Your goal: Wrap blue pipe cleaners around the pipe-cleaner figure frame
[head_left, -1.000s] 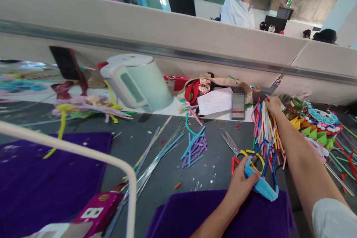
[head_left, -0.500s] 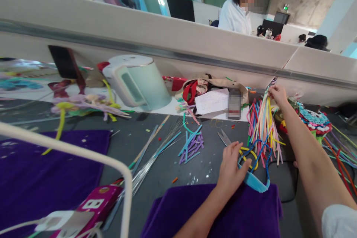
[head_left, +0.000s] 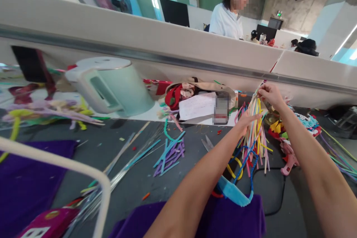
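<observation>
A bunch of multicoloured fuzzy stems (head_left: pixel 254 126) hangs down over the dark table at the right. My right hand (head_left: pixel 270 95) pinches its top end. My left hand (head_left: pixel 249 121) lies against the bunch lower down, fingers stretched toward the right. Below my left wrist are a blue looped piece with a light-blue band (head_left: pixel 234 191) and a yellow loop (head_left: pixel 236 167). Open scissor blades (head_left: pixel 206 143) poke out left of my left forearm. Short purple and blue stems (head_left: pixel 170 154) lie in a pile farther left.
A mint kettle (head_left: pixel 111 85) and a beige bag (head_left: pixel 228 91) stand along the partition. A pink glue gun (head_left: pixel 290 158) with a black cable lies right of the bunch. Purple cloth (head_left: pixel 237 215) covers the near edge. A white tube crosses the left. Beyond the partition is a person.
My left hand has moved up from the blue looped piece to the stem bunch. My right hand still holds the top. The view has shifted right, and the glue gun now shows.
</observation>
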Demonstrator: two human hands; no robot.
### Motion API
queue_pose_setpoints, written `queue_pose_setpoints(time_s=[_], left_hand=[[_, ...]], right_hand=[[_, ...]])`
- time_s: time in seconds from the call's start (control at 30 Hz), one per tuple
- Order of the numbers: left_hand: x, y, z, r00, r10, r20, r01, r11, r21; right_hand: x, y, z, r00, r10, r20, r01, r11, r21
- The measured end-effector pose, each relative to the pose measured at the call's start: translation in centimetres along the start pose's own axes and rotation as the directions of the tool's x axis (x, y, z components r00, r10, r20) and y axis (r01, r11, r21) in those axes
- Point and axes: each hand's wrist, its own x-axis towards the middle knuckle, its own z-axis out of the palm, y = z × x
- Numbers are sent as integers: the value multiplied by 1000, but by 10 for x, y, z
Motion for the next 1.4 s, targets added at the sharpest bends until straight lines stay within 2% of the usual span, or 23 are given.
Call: queue_pose_setpoints(time_s=[0.1, 0.2, 0.33, 0.47, 0.57, 0.63, 0.77, 0.87, 0.93, 1.0, 1.03, 1.07, 1.1, 1.17, 1.23, 1.27, 1.3, 1.33, 1.4], left_hand=[[18, -11, 2, 997, -80, 10, 81, 996, -28], [29, -24, 4, 999, -5, -32, 7, 999, 51], [32, -36, 5, 988, 135, -75, -117, 971, 207], [29, -36, 1, 983, 161, -88, -118, 923, 366], [28, -33, -1, 985, 157, -74, -100, 862, 496], [29, -31, -2, 984, 171, -48, -115, 823, 556], [29, -29, 0, 970, 241, 10, -196, 766, 613], [26, -27, 4, 959, 282, 11, -220, 723, 655], [25, -25, 8, 941, 337, 16, -260, 694, 671], [23, -23, 11, 925, 379, 13, -287, 677, 678], [23, -22, 12, 925, 380, 3, -280, 675, 683], [23, -22, 12, 928, 372, -13, -261, 675, 690], [22, -21, 12, 931, 363, -30, -240, 675, 698], [23, -21, 11, 925, 374, -65, -221, 670, 709], [24, -22, 8, 903, 420, -95, -233, 662, 712], [25, -22, 6, 892, 439, -107, -237, 657, 716], [25, -23, 5, 888, 446, -113, -236, 652, 720], [26, -24, 3, 888, 445, -118, -229, 650, 725], [26, -27, 2, 890, 437, -129, -215, 653, 726]], right_hand=[[-1, -4, -2, 998, -47, 41, 46, 999, 26], [4, 2, -3, 998, -63, 28, 62, 997, 39], [21, 19, -12, 977, -11, -215, 28, 997, 77], [37, 38, -27, 893, -6, -450, 64, 991, 114], [39, 43, -34, 838, -67, -542, 144, 984, 101], [34, 38, -35, 826, -136, -547, 213, 974, 80], [15, 9, -34, 822, -321, -471, 319, 944, -87], [4, -14, -35, 792, -468, -393, 374, 880, -293], [1, -18, -37, 844, -501, -190, 408, 831, -379], [0, -16, -39, 902, -421, 98, 420, 802, -425], [0, -13, -40, 910, -365, 194, 414, 795, -443], [0, -10, -42, 915, -335, 223, 402, 793, -458], [0, -8, -44, 922, -342, 180, 387, 795, -467], [-1, -6, -49, 909, -415, -43, 352, 817, -456], [-2, -8, -56, 840, -456, -294, 312, 849, -426], [-3, -9, -59, 813, -447, -373, 287, 865, -411], [-4, -10, -61, 811, -419, -408, 258, 882, -393], [-5, -10, -62, 839, -372, -397, 224, 902, -370], [-7, -8, -63, 931, -234, -278, 144, 940, -310]])
